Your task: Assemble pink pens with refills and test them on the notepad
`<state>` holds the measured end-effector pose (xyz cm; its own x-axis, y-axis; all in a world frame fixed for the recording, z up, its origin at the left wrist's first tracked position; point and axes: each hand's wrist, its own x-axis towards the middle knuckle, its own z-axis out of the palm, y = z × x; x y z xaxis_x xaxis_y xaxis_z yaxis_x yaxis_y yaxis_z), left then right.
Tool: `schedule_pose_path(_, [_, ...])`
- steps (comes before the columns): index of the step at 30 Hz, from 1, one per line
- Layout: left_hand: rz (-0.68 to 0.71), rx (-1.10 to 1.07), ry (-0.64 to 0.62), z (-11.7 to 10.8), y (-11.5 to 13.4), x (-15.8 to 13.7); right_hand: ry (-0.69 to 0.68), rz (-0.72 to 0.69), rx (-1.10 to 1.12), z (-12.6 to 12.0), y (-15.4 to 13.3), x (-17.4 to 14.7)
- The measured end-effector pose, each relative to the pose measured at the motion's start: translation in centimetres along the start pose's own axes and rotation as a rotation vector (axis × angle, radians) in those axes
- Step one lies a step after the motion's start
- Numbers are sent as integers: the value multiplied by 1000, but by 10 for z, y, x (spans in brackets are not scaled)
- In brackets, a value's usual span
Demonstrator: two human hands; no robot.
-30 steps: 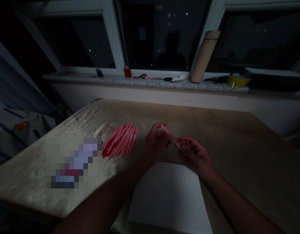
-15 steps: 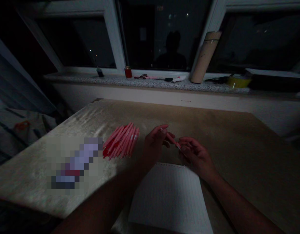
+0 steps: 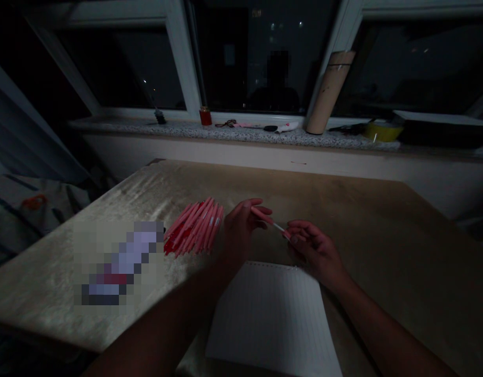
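Over the middle of the table, both hands hold one slim pink pen [image 3: 262, 214], which slopes down from left to right. My left hand [image 3: 243, 222] is closed round its longer pink part with fingers and thumb. My right hand [image 3: 314, 246] pinches the short pink end. A thin white stretch, like a refill, shows between the two pink parts. Left of my left hand lies a pile of pink pens [image 3: 198, 228], with some red material showing among them. Just below the hands is a lined paper pad [image 3: 278, 314], partly hidden by my left forearm.
A blurred-out pale object [image 3: 125, 262] lies at the table's left. Along the granite sill [image 3: 178, 131] stand a red jar [image 3: 205, 116], a tall tan cylinder [image 3: 330, 93], a yellow tape roll [image 3: 383, 131] and several small items. The dim table [image 3: 363, 209] reaches the wall.
My left hand has shifted slightly left, away from my right hand. The pen's two pink parts are farther apart, and more of the white stretch shows. My right hand has hardly moved.
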<state>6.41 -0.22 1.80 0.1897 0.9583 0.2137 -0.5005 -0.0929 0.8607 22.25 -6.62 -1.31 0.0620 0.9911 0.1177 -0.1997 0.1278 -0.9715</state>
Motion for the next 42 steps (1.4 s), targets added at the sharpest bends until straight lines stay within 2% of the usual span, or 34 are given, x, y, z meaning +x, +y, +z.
schedule_pose_path(5, [5,-92,132,-9,8,14,-38,-41,-101,0,-2,0])
schedule_pose_path(8, [16,-79,162,-12,9,18,-63,-126,-231,0,-5,0])
schedule_pose_path(13, [38,32,56,-5,5,8,-97,-284,-396,-2,-8,1])
schedule_pose_path(21, [60,115,-61,4,1,-6,-131,-309,-368,2,-7,-1])
schedule_pose_path(35, [47,131,-80,8,2,-10,-122,-308,-276,4,-6,-1])
schedule_pose_path(42, [50,153,-88,8,2,-10,-98,-348,-306,5,-6,-1])
